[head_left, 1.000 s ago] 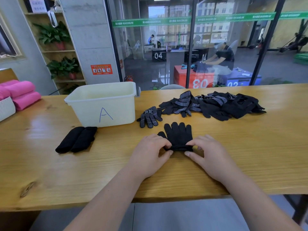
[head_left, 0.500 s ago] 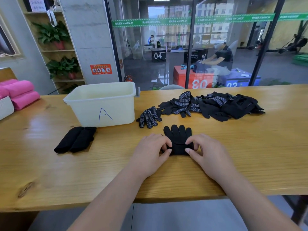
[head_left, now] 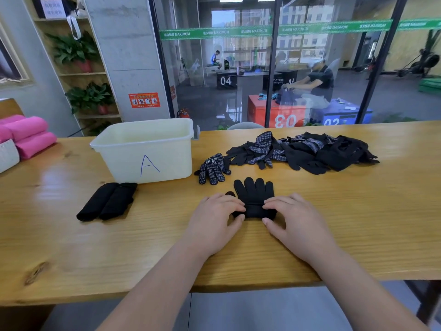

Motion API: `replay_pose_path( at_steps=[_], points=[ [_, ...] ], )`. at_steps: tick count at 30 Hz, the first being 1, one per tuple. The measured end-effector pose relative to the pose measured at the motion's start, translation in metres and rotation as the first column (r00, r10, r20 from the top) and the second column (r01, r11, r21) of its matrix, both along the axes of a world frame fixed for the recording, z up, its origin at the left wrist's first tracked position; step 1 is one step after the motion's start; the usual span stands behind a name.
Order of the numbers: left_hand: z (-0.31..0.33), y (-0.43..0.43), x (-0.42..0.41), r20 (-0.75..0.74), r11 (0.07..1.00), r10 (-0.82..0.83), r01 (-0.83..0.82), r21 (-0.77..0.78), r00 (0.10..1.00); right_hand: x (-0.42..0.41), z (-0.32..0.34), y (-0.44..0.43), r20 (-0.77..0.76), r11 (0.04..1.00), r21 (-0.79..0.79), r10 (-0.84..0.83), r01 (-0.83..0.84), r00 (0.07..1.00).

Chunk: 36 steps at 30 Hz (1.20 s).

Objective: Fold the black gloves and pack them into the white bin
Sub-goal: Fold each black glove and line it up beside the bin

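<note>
The black glove (head_left: 254, 192) is pinched at its roll by left hand (head_left: 216, 212) and right hand (head_left: 294, 217) (thumbs nearest); it could be skewed by uneven pressure.

White bin (head_left: 124, 163) top open; bare table (head_left: 167, 194) before it, between rolled pair (head_left: 107, 201), dotted glove (head_left: 213, 169).

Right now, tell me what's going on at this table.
A person is folding a black glove flat on the wooden table: the left hand and right hand both pinch its rolled-up cuff end. Two folded gloves lie beside the white bin, not in it. A dotted glove and a pile of gloves wait behind.
</note>
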<state>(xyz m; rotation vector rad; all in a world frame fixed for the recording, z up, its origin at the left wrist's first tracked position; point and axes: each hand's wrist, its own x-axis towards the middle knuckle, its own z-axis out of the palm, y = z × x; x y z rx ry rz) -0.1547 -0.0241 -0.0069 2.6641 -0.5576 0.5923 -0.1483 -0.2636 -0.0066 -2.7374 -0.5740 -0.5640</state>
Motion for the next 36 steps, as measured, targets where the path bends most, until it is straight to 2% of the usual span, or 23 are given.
replay_pose_path(
  at_steps=[4, 9, 14, 17, 19, 23, 27, 30, 36],
  points=[
    [0.001, 0.002, -0.001, -0.003, 0.999, -0.014, 0.014, -0.052, 1.0, -0.001, 0.003, -0.002, -0.024, 0.998, 0.057, 0.007, -0.006, 1.0],
    [0.005, 0.002, -0.005, -0.043, 0.996, -0.034, 0.031, -0.085, 0.998, -0.007, 0.009, -0.002, -0.073, 0.976, 0.215, 0.042, -0.025, 0.996],
    [0.005, 0.003, -0.006, -0.103, 0.977, -0.026, 0.003, -0.211, 0.994, -0.004, 0.007, -0.007, -0.138, 0.931, 0.364, 0.075, -0.02, 0.988],
    [0.007, 0.002, -0.008, -0.11, 0.97, -0.037, 0.009, -0.245, 0.993, -0.003, 0.006, -0.005, -0.134, 0.924, 0.383, 0.063, -0.007, 0.989],
    [0.008, 0.001, -0.008, -0.101, 0.973, -0.029, 0.005, -0.233, 0.994, -0.003, 0.006, -0.003, -0.114, 0.933, 0.36, 0.034, 0.009, 0.993],
    [0.006, -0.001, -0.005, -0.018, 0.987, -0.019, 0.016, -0.162, 1.0, -0.003, 0.005, 0.002, 0.032, 0.982, 0.179, -0.074, 0.067, 0.997],
    [0.0, -0.004, -0.002, 0.063, 0.997, 0.024, -0.02, -0.07, 0.998, 0.0, -0.002, 0.0, 0.179, 0.993, 0.117, -0.009, -0.012, 0.984],
    [-0.002, -0.005, 0.0, 0.093, 0.999, 0.003, 0.0, -0.039, 0.996, 0.003, -0.005, 0.001, 0.182, 0.999, 0.044, 0.007, -0.015, 0.983],
    [0.0, -0.005, 0.0, 0.025, 0.999, 0.016, -0.017, 0.032, 1.0, -0.005, 0.001, 0.005, 0.09, 0.999, 0.017, -0.046, 0.044, 0.995]
  ],
)
